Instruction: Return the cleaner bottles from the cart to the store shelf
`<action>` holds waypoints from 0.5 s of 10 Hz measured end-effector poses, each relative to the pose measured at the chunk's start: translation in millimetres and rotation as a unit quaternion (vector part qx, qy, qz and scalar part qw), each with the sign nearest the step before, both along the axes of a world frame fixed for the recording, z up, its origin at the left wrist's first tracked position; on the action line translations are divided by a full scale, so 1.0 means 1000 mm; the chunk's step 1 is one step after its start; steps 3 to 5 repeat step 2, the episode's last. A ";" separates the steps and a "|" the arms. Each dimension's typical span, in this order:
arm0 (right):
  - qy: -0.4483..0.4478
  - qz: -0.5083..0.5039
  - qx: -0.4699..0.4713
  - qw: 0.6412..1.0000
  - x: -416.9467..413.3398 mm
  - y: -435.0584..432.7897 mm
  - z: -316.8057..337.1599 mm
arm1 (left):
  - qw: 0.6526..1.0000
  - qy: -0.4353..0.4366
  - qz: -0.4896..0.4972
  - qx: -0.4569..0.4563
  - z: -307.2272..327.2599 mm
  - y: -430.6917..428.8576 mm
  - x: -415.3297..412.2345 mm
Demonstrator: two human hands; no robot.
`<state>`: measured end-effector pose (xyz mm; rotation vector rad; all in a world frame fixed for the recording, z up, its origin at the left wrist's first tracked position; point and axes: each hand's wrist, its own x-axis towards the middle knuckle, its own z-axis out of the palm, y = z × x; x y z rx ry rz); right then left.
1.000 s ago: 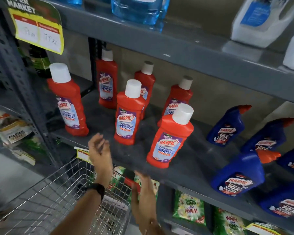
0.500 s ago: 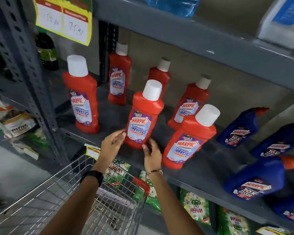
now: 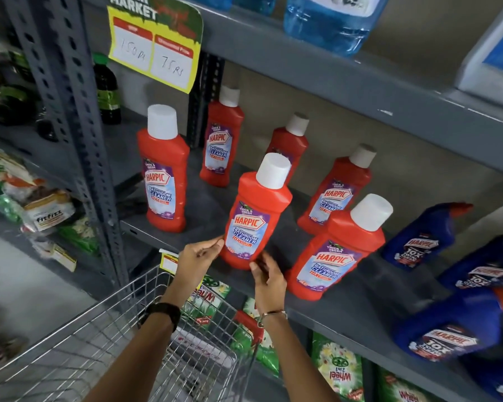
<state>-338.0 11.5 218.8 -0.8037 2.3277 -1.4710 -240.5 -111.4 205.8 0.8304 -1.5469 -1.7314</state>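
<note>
The grey shelf (image 3: 346, 311) carries six red bottles and, to its right end, blue bottles (image 3: 427, 236). Below its front edge stands the wire cart (image 3: 105, 343). At the shelf's front edge stands the middle red bottle (image 3: 256, 216), upright. The left hand (image 3: 196, 261) pinches its lower left side; the right hand (image 3: 269, 281) touches its base with fingers loosely spread.

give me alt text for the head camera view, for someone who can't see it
Both hands, left hand and right hand, touch the base of a red Harpic bottle standing at the front of a grey store shelf. Five more red bottles stand around it, blue Harpic bottles to the right. A wire cart sits below.
</note>
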 end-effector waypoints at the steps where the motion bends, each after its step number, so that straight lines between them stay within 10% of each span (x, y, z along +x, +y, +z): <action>1: 0.021 0.000 -0.010 1.000 0.000 0.000 -0.004 | 1.000 -0.008 0.002 -0.016 0.001 0.001 0.000; 5: -0.002 -0.006 -0.021 1.000 -0.001 0.001 -0.002 | 1.000 -0.014 0.016 -0.016 0.002 0.003 -0.001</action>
